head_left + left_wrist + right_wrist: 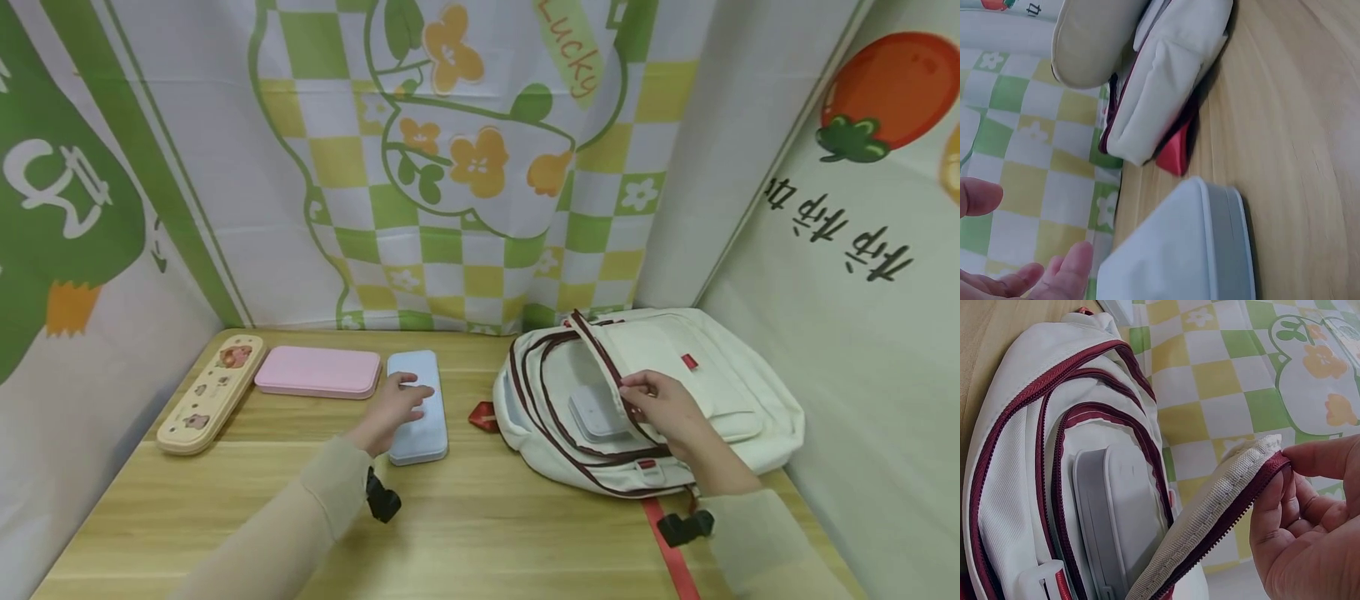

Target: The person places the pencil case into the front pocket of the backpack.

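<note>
A white backpack (720,367) with dark red zips lies on the right of the table. My right hand (667,408) pinches the zipped edge of its front pocket flap (1222,519) and holds it up. Inside that pocket sits a pale grey-white case (1129,512), partly covered by the pocket. My left hand (393,408) is over a light blue pencil case (418,442), fingers apart and loosely bent. In the left wrist view its fingertips (1072,269) show a gap from the blue case.
A pink case (318,371) and a cream pencil case (212,396) with cartoon prints lie at the table's back left. A red tab (483,417) sticks out beside the backpack, and a red strap (670,550) runs toward the front edge. Printed curtains stand behind the table.
</note>
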The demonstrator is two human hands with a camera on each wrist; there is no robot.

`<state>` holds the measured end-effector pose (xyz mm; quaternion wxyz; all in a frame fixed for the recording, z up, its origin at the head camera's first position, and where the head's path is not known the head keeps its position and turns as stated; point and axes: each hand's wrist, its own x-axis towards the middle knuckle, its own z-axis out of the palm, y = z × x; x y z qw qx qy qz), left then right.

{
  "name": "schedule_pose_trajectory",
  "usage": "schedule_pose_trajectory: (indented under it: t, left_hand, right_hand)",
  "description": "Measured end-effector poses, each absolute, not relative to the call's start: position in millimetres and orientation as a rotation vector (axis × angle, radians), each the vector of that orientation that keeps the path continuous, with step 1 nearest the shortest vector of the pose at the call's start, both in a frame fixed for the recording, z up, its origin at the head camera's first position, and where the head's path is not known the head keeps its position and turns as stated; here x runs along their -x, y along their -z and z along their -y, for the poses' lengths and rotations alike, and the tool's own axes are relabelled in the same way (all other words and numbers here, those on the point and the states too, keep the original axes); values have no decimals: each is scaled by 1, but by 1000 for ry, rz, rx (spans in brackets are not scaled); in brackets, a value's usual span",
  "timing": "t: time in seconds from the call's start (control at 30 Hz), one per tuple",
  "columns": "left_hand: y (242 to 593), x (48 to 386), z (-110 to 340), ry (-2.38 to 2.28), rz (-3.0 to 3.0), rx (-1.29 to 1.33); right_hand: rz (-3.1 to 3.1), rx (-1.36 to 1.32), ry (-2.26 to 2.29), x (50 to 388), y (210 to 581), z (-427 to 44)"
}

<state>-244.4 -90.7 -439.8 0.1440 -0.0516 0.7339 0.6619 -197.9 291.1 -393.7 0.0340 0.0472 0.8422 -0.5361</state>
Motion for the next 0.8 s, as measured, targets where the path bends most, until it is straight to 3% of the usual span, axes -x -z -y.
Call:
schedule_pose_trajectory:
  t: [0.33, 0.8]
  left_hand:
    - [455, 230, 122, -1861, -2174, 249]
    - [481, 222, 124, -1776, -2198, 335]
  right_hand:
    - [-2575, -114, 1678, 197, 394, -289]
    - [-2555, -145, 1669, 198, 399, -289]
